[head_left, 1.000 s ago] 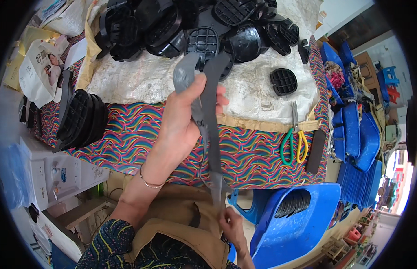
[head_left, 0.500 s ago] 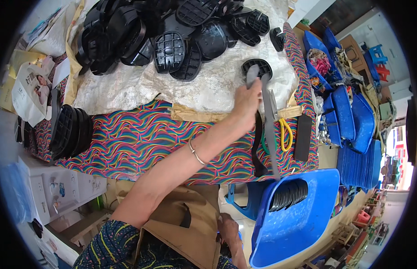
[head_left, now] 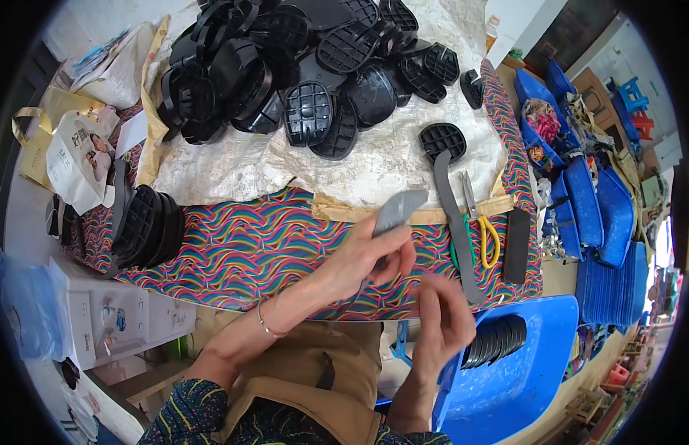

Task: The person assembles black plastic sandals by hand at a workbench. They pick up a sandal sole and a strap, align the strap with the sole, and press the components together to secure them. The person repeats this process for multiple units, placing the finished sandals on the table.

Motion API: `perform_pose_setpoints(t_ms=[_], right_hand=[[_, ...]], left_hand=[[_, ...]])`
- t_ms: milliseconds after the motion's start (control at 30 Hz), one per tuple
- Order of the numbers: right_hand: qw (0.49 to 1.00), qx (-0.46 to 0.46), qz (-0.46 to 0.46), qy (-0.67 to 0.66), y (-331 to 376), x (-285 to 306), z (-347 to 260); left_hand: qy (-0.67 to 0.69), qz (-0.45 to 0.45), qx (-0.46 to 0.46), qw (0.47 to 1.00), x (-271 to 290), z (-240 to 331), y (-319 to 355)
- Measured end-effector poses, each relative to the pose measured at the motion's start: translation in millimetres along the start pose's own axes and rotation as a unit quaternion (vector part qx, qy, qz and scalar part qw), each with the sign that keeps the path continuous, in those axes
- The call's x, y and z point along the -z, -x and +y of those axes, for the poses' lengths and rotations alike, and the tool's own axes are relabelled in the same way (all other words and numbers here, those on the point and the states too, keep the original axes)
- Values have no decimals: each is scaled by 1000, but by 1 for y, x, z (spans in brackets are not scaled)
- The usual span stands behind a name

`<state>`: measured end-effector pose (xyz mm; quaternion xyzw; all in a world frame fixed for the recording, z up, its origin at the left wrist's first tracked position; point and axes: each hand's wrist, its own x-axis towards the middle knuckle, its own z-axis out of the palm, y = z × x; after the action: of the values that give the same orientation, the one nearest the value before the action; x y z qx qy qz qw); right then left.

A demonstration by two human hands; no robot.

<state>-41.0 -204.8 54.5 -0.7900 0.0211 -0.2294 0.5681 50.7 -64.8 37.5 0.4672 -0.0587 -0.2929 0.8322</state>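
My left hand [head_left: 367, 256], with a bracelet on its wrist, is closed on a flat grey strap [head_left: 398, 212]; the strap's wide end sticks out past the fingers. A thin dark length hangs below this hand. Close by, over the table's front edge, my right hand [head_left: 442, 315] is raised with bent fingers apart, and I see nothing in it. Another grey strap [head_left: 454, 226] lies on the table, its far end touching a black ribbed plastic piece [head_left: 442, 141]. Beside it are scissors [head_left: 488, 241] with yellow and green handles.
A heap of black plastic pieces [head_left: 309, 111] covers the far part of a white sheet [head_left: 233, 174]. More black pieces [head_left: 146, 226] stand stacked at the left. A dark flat block [head_left: 516, 245] lies at the right. Below the edge, a blue tub [head_left: 541, 363] holds a row of black pieces.
My left hand has drawn back from the lone black piece toward me, carrying a strap. My right hand has risen from beside my lap to near it. The other strap stays on the table.
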Motion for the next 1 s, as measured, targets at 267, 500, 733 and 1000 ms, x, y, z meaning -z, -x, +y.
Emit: perform_pose_setpoints(t_ms=[267,500,733,1000], right_hand=[[998,56,-38,-3,-26,-52,-3],[989,99,-107,-35,-17,-39,-3],[981,168,-91,-37,9,-41,-14],[975,33,-211,-65,87,15,6]], left_hand=[[-116,21,-7,993,-2,-4,42],[-8,-87,35,996,9,7,64],[109,25,36,993,13,-14,73],[76,115,-85,987,22,-5,74]])
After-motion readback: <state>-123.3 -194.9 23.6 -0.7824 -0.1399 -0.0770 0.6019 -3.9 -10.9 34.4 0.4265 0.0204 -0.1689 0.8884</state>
